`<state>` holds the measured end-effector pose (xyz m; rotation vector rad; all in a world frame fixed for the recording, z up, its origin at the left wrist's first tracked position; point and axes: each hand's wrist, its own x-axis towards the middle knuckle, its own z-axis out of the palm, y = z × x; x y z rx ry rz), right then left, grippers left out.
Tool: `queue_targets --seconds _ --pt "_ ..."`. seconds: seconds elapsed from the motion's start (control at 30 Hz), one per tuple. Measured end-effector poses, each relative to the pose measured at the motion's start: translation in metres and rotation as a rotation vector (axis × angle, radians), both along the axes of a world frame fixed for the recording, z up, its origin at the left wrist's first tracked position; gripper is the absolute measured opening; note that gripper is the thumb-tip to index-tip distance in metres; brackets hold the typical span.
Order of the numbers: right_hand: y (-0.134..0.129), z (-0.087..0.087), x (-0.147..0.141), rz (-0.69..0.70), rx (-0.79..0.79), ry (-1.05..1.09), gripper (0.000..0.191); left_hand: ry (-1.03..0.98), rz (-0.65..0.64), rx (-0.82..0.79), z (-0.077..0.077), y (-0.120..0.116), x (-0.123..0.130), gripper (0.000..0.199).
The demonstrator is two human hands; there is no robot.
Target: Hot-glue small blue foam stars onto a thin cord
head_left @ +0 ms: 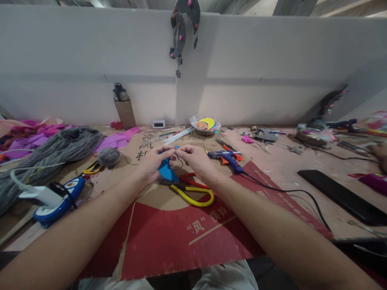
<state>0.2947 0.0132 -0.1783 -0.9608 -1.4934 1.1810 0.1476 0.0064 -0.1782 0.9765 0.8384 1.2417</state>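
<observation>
My left hand (160,161) is closed around a blue crescent-shaped piece (168,172), which looks like felt and hangs below the fingers. Fingertip to fingertip with it, my right hand (192,159) is pinched on a thin strand (180,160) that droops beneath the fingers. The exact pinch point is too small to make out. Just under both hands, yellow tool handles (196,199) and red handles (193,183) lie on the cardboard (163,237). A blue glue gun (231,161) rests to the right of my right hand.
Grey yarn (75,141), a yarn ball (109,157) and a blue power strip (60,205) lie left. Orange-handled cutters (237,154), a black phone-like slab (341,195) and the glue gun's cord are right. A bottle (124,108) stands by the wall. Another person's hand (379,155) shows far right.
</observation>
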Motion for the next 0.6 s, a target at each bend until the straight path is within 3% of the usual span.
queue_targets --seconds 0.33,0.47,0.6 --pt "0.002 -0.005 -0.003 0.037 0.043 -0.100 0.016 0.042 -0.028 -0.024 0.003 0.002 -0.002 0.020" --pt "0.006 -0.005 -0.001 -0.085 0.098 -0.108 0.014 0.040 -0.009 -0.007 0.001 0.006 -0.005 0.020" --pt "0.011 0.007 0.011 -0.207 0.244 -0.146 0.016 0.039 0.018 0.013 0.001 0.010 -0.011 0.020"
